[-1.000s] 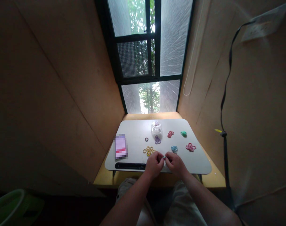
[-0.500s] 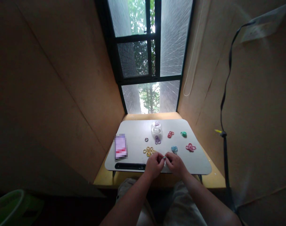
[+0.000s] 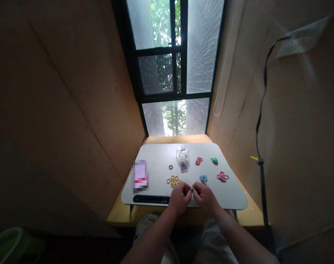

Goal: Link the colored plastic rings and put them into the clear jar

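Small band (image 3: pixel 191 189), pale green as far as we can see, is pinched between our left hand (image 3: pixel 181 195) and right hand (image 3: pixel 203 195), near the front edge of the white tabletop (image 3: pixel 157 165). Both are curled closed, their tips nearly touching.

Other bands already sit in groups by colour: yellow bands (image 3: pixel 173 183), purple bands (image 3: pixel 184 168), red bands (image 3: pixel 199 161), green bands (image 3: pixel 214 161), blue bands (image 3: pixel 203 178) and pink bands (image 3: pixel 222 176). One dark band (image 3: pixel 171 167) lies alone. The one we pinch is not in a group yet. We cannot tell how much is left.

Behind the purple bands stands a clear jar (image 3: pixel 182 156).

Our wrists cross the front edge, and a long black strip (image 3: pixel 151 199) lies along it, just left of us. We have wide room between the blurred purple thing (image 3: pixel 140 175) and the yellow bands. Straight ahead is tighter, because the yellow and blue bands lie just past our knuckles. The pink bands are near the right edge.
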Tool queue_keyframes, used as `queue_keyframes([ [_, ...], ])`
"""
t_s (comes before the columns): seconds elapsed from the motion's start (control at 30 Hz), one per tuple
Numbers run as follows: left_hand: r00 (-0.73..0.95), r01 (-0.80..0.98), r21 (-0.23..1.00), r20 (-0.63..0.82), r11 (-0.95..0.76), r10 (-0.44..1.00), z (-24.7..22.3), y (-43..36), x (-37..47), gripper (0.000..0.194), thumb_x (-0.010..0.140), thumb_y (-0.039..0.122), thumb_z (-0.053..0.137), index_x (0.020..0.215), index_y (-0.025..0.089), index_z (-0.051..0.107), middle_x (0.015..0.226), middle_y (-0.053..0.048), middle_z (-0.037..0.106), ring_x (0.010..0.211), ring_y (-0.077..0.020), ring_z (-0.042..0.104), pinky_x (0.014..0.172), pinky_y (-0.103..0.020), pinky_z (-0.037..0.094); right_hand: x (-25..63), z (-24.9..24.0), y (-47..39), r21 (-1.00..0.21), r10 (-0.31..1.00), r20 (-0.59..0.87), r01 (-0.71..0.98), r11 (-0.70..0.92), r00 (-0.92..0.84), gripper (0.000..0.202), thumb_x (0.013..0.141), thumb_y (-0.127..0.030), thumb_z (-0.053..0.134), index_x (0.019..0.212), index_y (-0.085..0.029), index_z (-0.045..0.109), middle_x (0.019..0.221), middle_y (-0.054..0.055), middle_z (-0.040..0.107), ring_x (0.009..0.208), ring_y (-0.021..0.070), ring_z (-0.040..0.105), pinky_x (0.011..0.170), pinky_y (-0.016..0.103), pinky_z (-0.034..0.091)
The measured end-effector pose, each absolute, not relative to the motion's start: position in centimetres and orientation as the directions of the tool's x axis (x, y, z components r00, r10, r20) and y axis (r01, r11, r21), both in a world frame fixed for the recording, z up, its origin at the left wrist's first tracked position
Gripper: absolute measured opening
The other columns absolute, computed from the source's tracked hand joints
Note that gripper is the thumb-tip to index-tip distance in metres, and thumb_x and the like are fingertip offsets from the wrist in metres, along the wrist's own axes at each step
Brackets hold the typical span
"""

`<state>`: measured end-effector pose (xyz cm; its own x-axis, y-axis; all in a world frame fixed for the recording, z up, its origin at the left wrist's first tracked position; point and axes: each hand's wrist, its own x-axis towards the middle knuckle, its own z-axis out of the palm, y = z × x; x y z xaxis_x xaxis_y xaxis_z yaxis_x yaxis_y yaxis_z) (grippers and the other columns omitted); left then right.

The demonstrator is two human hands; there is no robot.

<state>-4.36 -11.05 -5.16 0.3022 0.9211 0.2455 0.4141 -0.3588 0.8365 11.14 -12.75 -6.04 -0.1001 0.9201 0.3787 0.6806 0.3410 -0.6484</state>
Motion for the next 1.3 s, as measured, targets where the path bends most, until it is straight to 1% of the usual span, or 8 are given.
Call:
queue_keyframes([
  [0.13, 0.308, 0.422, 0.828, 0.250, -0.368, 0.918, -5.31, -10.99, -4.37, 0.013, 0.082, 0.029, 0.055, 0.077, 0.017, 0.059, 0.064, 0.002, 0.055, 0.060, -0.0108, 0.048, 0.058, -0.024, 0.034, 11.09, -6.01, -12.75, -0.641, 0.917, 0.386, 0.687, 0.342, -0.097, 0.015, 0.082, -0.021, 0.046, 0.068, -0.020, 0.049, 0.065, -0.001, 0.053, 0.064, 0.0142, 0.050, 0.061, 0.025, 0.035],
  [0.27, 0.303, 0.418, 0.831, 0.254, -0.368, 0.919, -5.43, -10.96, -4.39, 0.014, 0.082, 0.029, 0.055, 0.077, 0.017, 0.058, 0.063, 0.002, 0.054, 0.059, -0.0107, 0.047, 0.058, -0.023, 0.034, 11.06, -5.91, -12.83, -0.661, 0.923, 0.375, 0.673, 0.331, -0.086, 0.015, 0.083, -0.021, 0.045, 0.069, -0.020, 0.050, 0.065, -0.001, 0.053, 0.063, 0.0138, 0.049, 0.061, 0.024, 0.036],
  [0.5, 0.302, 0.398, 0.846, 0.245, -0.355, 0.921, -5.19, -11.01, -4.35, 0.012, 0.081, 0.028, 0.056, 0.078, 0.017, 0.058, 0.064, 0.002, 0.055, 0.059, -0.0109, 0.049, 0.058, -0.023, 0.035, 11.14, -6.06, -12.71, -0.665, 0.919, 0.387, 0.667, 0.337, -0.078, 0.015, 0.082, -0.022, 0.047, 0.068, -0.021, 0.049, 0.062, -0.003, 0.050, 0.060, 0.0132, 0.048, 0.058, 0.024, 0.035],
  [0.67, 0.289, 0.404, 0.842, 0.253, -0.358, 0.923, -5.11, -11.06, -4.34, 0.014, 0.081, 0.030, 0.056, 0.075, 0.017, 0.058, 0.065, 0.002, 0.056, 0.060, -0.0111, 0.049, 0.058, -0.024, 0.035, 11.13, -6.10, -12.66, -0.687, 0.921, 0.382, 0.645, 0.335, -0.071, 0.016, 0.084, -0.022, 0.046, 0.069, -0.021, 0.051, 0.064, -0.002, 0.054, 0.062, 0.0137, 0.050, 0.060, 0.024, 0.036],
  [0.9, 0.293, 0.423, 0.833, 0.247, -0.357, 0.923, -5.41, -10.96, -4.44, 0.014, 0.082, 0.030, 0.055, 0.076, 0.018, 0.058, 0.066, 0.002, 0.057, 0.061, -0.0113, 0.050, 0.060, -0.024, 0.035, 11.19, -6.19, -12.51, -0.709, 0.921, 0.385, 0.620, 0.337, -0.060, 0.019, 0.085, -0.024, 0.045, 0.068, -0.020, 0.051, 0.063, -0.002, 0.053, 0.062, 0.0137, 0.050, 0.060, 0.024, 0.036],
  [1.3, 0.284, 0.429, 0.828, 0.256, -0.361, 0.924, -5.61, -10.92, -4.43, 0.017, 0.082, 0.033, 0.057, 0.075, 0.018, 0.058, 0.066, 0.001, 0.057, 0.062, -0.0119, 0.049, 0.060, -0.024, 0.034, 11.19, -6.26, -12.56, -0.692, 0.913, 0.403, 0.632, 0.348, -0.061, 0.018, 0.084, -0.023, 0.045, 0.067, -0.021, 0.049, 0.063, -0.002, 0.051, 0.062, 0.0136, 0.049, 0.060, 0.024, 0.036],
])
